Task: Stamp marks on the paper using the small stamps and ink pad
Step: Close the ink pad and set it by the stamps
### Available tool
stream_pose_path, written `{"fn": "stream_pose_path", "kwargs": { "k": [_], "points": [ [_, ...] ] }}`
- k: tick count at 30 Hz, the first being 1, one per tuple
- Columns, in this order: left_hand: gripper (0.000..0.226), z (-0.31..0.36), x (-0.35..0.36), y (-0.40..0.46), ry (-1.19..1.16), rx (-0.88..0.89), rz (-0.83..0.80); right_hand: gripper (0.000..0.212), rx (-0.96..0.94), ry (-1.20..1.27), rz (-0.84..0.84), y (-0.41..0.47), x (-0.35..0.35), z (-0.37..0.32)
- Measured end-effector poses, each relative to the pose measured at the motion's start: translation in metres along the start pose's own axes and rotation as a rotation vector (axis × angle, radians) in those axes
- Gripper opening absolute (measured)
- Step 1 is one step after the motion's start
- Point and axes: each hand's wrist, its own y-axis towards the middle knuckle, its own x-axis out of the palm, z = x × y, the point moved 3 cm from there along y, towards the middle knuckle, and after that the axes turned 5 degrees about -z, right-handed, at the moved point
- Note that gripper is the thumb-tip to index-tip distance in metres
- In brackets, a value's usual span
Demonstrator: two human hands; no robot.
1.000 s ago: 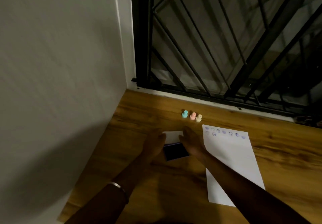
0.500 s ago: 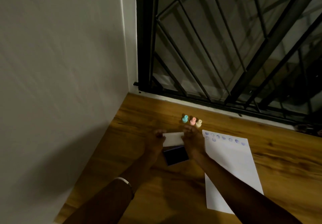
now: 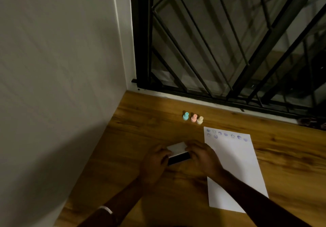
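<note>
The ink pad [image 3: 178, 158] lies on the wooden table, its dark pad partly covered by its white lid [image 3: 177, 147], which is tilted down over it. My left hand [image 3: 154, 163] grips the pad's left side and my right hand [image 3: 202, 156] holds its right side and the lid. Three small stamps stand in a row further back: a blue stamp [image 3: 185, 116], a pink stamp [image 3: 194, 118] and a cream stamp [image 3: 200, 120]. The white paper [image 3: 234, 170] lies to the right, with several blue marks along its top edge. My right forearm crosses its lower left part.
A pale wall [image 3: 61, 85] bounds the table on the left. A black metal window grille [image 3: 229, 50] runs along the far edge of the wooden table [image 3: 141, 124]. A bracelet [image 3: 105, 210] is on my left wrist.
The white lid has tilted down over the dark pad, so less of the pad shows. Both hands have closed in on the ink pad. The camera has shifted slightly.
</note>
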Motion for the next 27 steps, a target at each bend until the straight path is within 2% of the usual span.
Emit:
{"fn": "stream_pose_path", "kwargs": {
  "k": [6, 13, 15, 18, 21, 24, 27],
  "points": [
    [0.024, -0.004, 0.011, -0.013, 0.034, 0.094, -0.032, 0.016, 0.023, 0.007, -0.091, -0.008, 0.006, 0.006],
    [0.031, -0.006, 0.013, -0.017, -0.011, 0.065, -0.113, 0.013, 0.015, -0.003, -0.146, -0.010, 0.010, 0.010],
    [0.036, -0.008, 0.015, -0.017, 0.000, 0.033, -0.131, 0.019, 0.014, 0.005, -0.155, -0.011, 0.012, 0.010],
    [0.035, -0.006, 0.016, -0.013, -0.009, -0.002, -0.120, 0.043, 0.003, 0.030, -0.158, -0.003, 0.014, 0.012],
    [0.039, -0.006, 0.015, -0.008, -0.022, 0.001, -0.104, 0.070, 0.002, 0.067, -0.288, 0.007, 0.019, 0.014],
    [0.043, -0.008, 0.014, -0.005, -0.060, -0.017, -0.131, 0.072, 0.021, 0.193, -0.417, 0.013, 0.022, 0.017],
    [0.043, -0.008, 0.013, -0.003, -0.085, 0.006, -0.147, 0.066, 0.035, 0.209, -0.409, 0.014, 0.022, 0.020]
  ]
}}
